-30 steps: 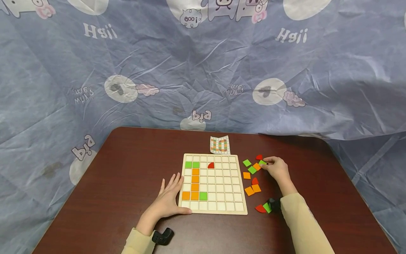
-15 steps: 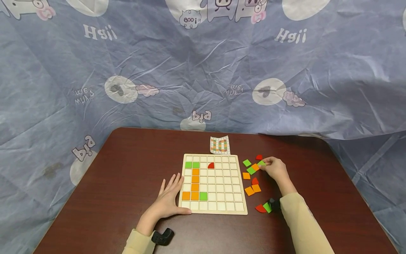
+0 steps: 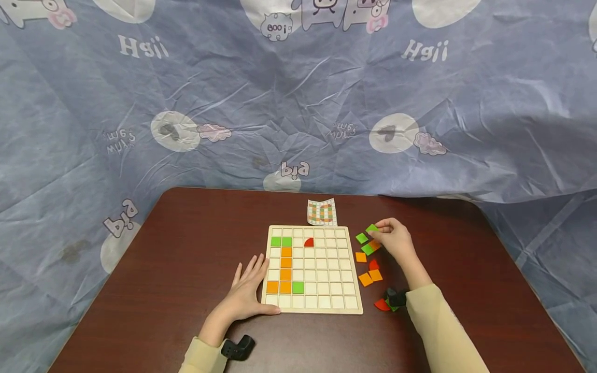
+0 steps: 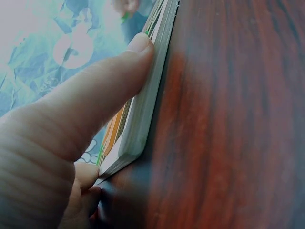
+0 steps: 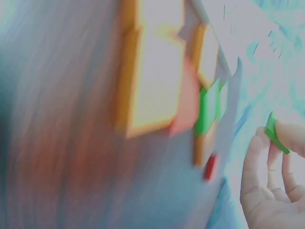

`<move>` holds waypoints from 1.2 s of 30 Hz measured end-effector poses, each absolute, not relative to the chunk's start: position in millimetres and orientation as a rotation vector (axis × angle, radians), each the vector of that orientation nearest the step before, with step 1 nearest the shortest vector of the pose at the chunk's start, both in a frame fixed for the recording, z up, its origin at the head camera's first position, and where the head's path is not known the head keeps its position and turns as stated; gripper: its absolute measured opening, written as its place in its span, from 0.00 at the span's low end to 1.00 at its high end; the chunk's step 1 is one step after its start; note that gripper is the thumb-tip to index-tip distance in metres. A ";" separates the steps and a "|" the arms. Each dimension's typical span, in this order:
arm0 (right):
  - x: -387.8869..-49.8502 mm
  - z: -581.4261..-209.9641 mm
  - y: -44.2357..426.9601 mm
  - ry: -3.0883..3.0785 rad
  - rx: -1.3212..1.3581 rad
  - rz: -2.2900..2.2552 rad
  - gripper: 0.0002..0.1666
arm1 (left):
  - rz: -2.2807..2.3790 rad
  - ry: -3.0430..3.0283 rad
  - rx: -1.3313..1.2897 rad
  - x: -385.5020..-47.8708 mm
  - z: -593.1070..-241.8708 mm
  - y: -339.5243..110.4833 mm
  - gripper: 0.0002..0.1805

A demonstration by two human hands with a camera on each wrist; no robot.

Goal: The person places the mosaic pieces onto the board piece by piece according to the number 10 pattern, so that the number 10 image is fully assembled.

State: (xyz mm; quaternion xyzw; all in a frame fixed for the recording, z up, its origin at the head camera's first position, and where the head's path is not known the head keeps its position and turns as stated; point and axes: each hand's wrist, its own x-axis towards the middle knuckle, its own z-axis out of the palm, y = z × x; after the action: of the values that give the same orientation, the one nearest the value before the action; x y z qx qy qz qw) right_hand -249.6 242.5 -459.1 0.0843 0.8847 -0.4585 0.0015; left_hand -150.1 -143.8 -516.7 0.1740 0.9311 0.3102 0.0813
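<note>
Above the loose pieces, my right hand [image 3: 394,240] pinches a green square tile [image 3: 371,228] between thumb and fingers. The right wrist view shows the green tile [image 5: 275,134] tilted and off the table. My left hand [image 3: 243,296] rests on the near left corner of a pale wooden grid board [image 3: 312,311], fingers spread along its left side. In the left wrist view the thumb [image 4: 102,88] presses the board's front edge. Green and orange square tiles and one red quarter-round piece [image 3: 309,242] sit in the board's cells.
Right of the board lie loose tiles: green [image 3: 361,238], orange [image 3: 361,257] and red quarter-rounds [image 3: 374,265]. A red piece [image 3: 382,305] lies nearer, by the right wrist camera. Behind the board stands a printed pattern card [image 3: 322,212]. A blue printed cloth [image 3: 261,103] hangs beyond the table.
My right hand has lifted the green tile from beside the orange one and moved it slightly left and away. My left hand stays at the board's corner.
</note>
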 end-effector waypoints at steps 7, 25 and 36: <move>-252.0 -451.3 204.9 2.558 0.177 -1.683 0.22 | 0.914 2.787 0.523 -150.2 -517.0 -144.5 0.68; -259.2 -474.4 140.5 2.521 0.069 -1.601 0.14 | 0.938 2.781 0.520 -150.4 -519.4 -145.9 0.68; -261.2 -483.7 135.7 2.645 0.066 -1.388 0.10 | 0.940 2.781 0.533 -151.2 -520.4 -145.9 0.67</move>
State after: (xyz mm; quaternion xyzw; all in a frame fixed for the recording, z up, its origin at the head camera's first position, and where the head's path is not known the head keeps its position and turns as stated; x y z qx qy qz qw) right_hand -261.2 135.7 -483.7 0.0219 0.8827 -0.4631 0.0768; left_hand -151.2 -145.9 -520.4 0.1780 0.9292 0.3141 0.0790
